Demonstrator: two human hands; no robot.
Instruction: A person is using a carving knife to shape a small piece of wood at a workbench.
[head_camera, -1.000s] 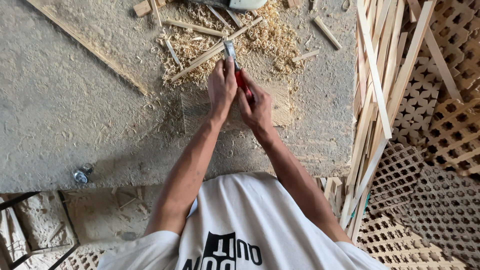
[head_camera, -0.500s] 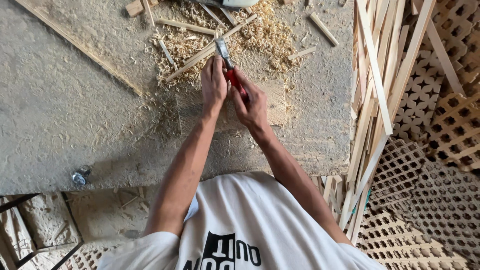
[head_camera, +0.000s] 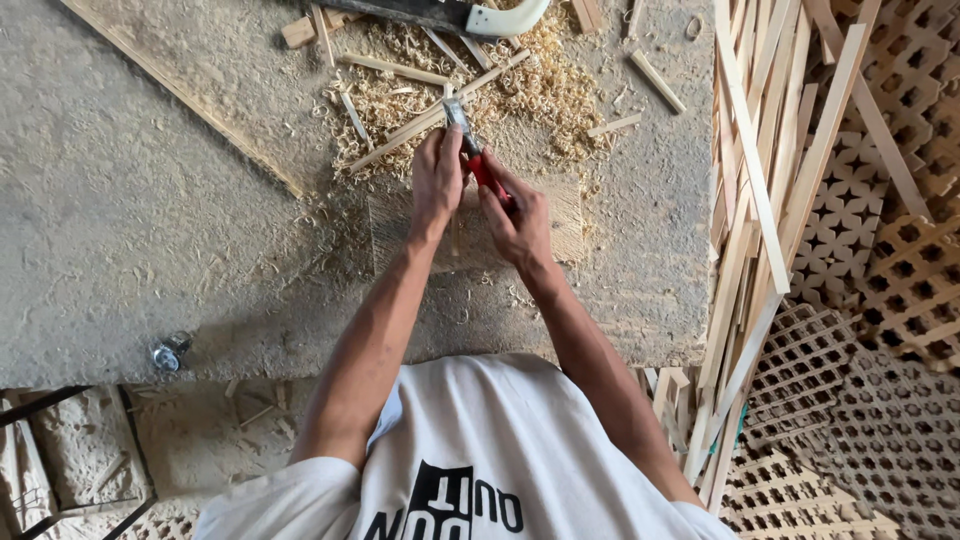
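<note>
Both hands are brought together over the middle of the desk (head_camera: 150, 230). The left hand (head_camera: 437, 178) is closed around the upper part of a small red-handled tool (head_camera: 483, 168), with its fingertips by the metal head (head_camera: 457, 110); the right hand (head_camera: 515, 222) is wrapped over the red handle lower down. Whether the tool is a knife, a scraper or pliers cannot be told, since most of it is hidden by the fingers.

The tool is held just above a thin wooden strip (head_camera: 437, 115) that lies slanted from 8 o'clock to 2 o'clock across a heap of wood shavings (head_camera: 540, 95). A pale curved handle (head_camera: 505, 18) lies at 12 o'clock at the desk's far edge, short offcuts (head_camera: 655, 80) are scattered toward 1 o'clock, and long slats (head_camera: 760, 190) lean at 3 o'clock beside lattice panels (head_camera: 880, 250). A small metal fitting (head_camera: 170, 352) sits at 8 o'clock near the desk's front edge.

For the step to be done well, the head would best be steadied by the left fingertips while the force is supplied from the right wrist. Fingers should be kept clear of the metal edge. The strip rests on loose shavings, so a slip is judged likely unless it is pinned or lifted free first.
</note>
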